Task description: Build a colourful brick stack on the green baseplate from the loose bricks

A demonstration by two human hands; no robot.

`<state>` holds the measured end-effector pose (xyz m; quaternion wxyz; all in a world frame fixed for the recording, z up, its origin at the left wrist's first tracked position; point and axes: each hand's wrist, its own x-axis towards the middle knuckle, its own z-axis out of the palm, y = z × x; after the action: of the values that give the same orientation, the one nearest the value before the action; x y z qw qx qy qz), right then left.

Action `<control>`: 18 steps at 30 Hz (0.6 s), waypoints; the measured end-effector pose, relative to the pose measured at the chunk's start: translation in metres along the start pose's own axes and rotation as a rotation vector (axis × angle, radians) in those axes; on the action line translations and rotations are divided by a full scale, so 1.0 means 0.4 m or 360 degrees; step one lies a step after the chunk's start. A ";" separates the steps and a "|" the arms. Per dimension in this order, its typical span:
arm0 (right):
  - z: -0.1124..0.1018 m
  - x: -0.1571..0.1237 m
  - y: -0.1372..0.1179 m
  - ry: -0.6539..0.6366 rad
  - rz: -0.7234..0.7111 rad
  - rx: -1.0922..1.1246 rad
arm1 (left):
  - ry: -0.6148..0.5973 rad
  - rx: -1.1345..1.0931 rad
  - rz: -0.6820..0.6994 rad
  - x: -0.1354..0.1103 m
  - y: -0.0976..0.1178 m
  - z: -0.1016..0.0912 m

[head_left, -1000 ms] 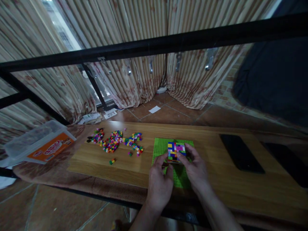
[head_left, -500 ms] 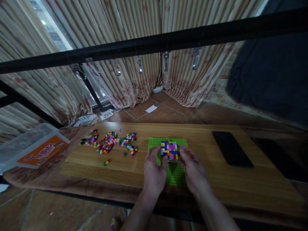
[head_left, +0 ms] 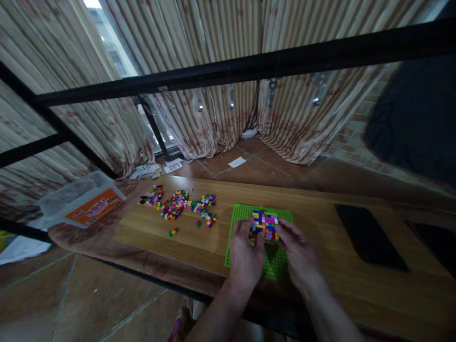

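Observation:
A small block built of multicoloured toy bricks (head_left: 265, 224) is over the green studded baseplate (head_left: 239, 213), with a dark shadow below it. My left hand (head_left: 247, 251) is closed on the block's left side, thumb at the near edge and fingers behind. On the right side, the fingers of my right hand (head_left: 298, 249) press against the block. Its underside is mostly hidden, and I cannot tell whether it still touches the baseplate.
Loose coloured bricks (head_left: 174, 205) lie in piles on the left of the wooden board (head_left: 213, 247). A clear plastic box (head_left: 85, 199) with an orange label stands beyond them. To the right lies a black flat slab (head_left: 370, 235). A black rail (head_left: 228, 69) crosses before the curtains.
The view has swung left, so everything sits further right. My fingers have closed in on the block's sides, and the block looks slightly tilted compared with before.

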<state>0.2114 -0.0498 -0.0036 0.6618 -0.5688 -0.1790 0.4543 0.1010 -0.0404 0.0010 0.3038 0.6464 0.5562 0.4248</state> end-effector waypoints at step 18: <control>0.088 -0.139 -0.044 0.0442 -0.0714 -0.0552 | 0.0516 -0.0498 0.0049 -0.045 0.030 -0.110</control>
<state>0.1626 -0.0728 0.0385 0.6568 -0.6761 -0.2826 0.1776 0.0669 -0.0639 0.0276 0.3004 0.5232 0.5151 0.6088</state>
